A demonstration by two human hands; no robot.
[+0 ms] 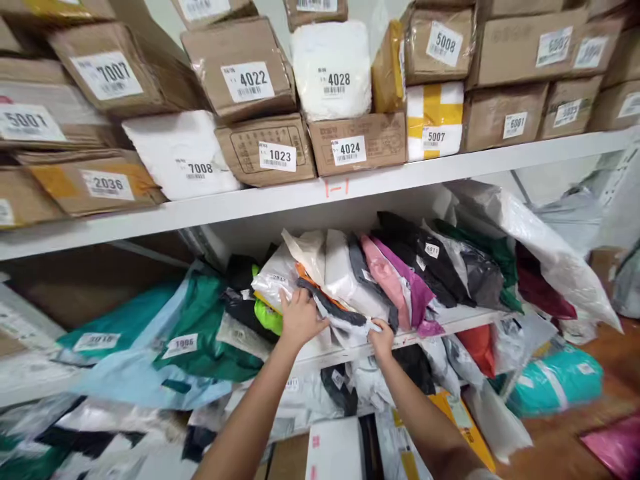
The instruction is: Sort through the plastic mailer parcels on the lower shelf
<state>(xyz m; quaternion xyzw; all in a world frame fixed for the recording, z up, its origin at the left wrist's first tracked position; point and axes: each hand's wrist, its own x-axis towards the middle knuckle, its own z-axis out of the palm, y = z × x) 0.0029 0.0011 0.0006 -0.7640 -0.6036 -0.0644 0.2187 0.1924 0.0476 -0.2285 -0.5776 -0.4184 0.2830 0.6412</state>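
Left hand point(300, 319): palm down on the row of soft parcels, fingers spread and pressed flat against a white bag point(274, 280); it grips nothing.
Right hand point(383, 339): at the front edge of the middle shelf point(465, 321), fingers curled together around the lower edge of a grey-and-white bag point(350, 320).
Parcel row: the bags stand on edge, leaning left, packed side by side on the middle shelf, between the two hands and just behind them; a pink bag point(385, 277) and black bags point(425, 257) stand to the right.
Left of the hands: green bags point(200, 320) and a pale blue bag point(135, 380) lie flat, with labels on them.
Below: more bags and a white box point(335, 450) near the forearms.
Right side: a big clear plastic sack point(545, 250) droops off the shelf; a teal parcel point(555, 380) lies on the floor.
Top shelf point(300, 197): brown boxes with numbered labels, among them 4024 point(357, 143) and 1023 point(267, 150).
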